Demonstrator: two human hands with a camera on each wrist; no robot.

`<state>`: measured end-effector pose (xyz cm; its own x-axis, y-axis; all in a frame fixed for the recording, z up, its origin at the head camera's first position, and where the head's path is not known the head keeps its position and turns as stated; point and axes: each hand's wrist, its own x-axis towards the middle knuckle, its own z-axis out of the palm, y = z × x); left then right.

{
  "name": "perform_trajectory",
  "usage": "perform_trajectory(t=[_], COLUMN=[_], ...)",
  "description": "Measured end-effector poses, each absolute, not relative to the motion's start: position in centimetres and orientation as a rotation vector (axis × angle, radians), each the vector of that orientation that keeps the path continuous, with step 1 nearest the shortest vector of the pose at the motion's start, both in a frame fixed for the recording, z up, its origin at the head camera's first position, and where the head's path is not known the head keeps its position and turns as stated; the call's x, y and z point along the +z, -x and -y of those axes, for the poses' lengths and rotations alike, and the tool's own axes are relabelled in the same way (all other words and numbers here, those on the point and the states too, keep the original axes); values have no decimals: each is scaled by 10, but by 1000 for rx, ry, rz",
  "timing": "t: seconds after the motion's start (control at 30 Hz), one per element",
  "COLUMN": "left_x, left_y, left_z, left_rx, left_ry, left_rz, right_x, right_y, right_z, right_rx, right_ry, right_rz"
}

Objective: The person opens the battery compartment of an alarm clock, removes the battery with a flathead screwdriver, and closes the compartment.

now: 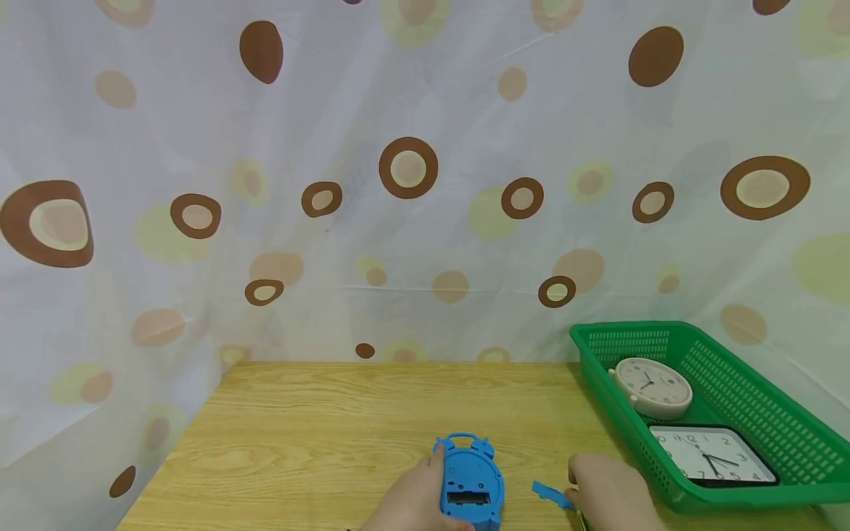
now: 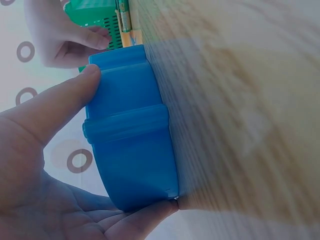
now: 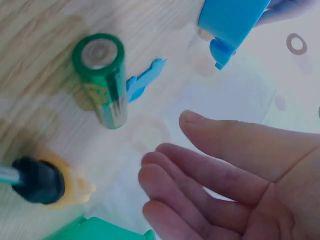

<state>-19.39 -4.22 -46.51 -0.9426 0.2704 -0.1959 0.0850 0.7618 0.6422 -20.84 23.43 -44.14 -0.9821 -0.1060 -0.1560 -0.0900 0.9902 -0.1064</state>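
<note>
A blue twin-bell alarm clock point(image 1: 470, 472) lies with its back up on the wooden table, its battery slot uncovered and dark inside. My left hand point(image 1: 413, 495) grips the clock by its side; the thumb point(image 2: 75, 95) presses one edge while fingers reach round the other. To the right lies a small blue battery cover point(image 1: 551, 494). Close to the cover is a green-and-gold battery point(image 3: 102, 80). My right hand point(image 3: 235, 185) hovers near the battery with loosely bent fingers and nothing between them. A screwdriver point(image 3: 40, 180) with a black-and-yellow handle lies on the table beside it.
At the right stands a green plastic basket point(image 1: 764, 391). Inside it are a round white clock point(image 1: 654, 387) and a rectangular black-framed clock point(image 1: 712, 455). A patterned curtain point(image 1: 412, 243) hangs behind the table point(image 1: 279, 442).
</note>
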Motion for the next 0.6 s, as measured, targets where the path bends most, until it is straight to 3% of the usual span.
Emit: perform_trajectory(t=[0.6], left_x=[-464], left_y=[196], left_z=[43], left_rx=[988], left_ry=[-280], left_rz=[-2655], right_x=[-454], right_y=[228], right_z=[-221], right_rx=[-210], right_ry=[361], right_rz=[-3009])
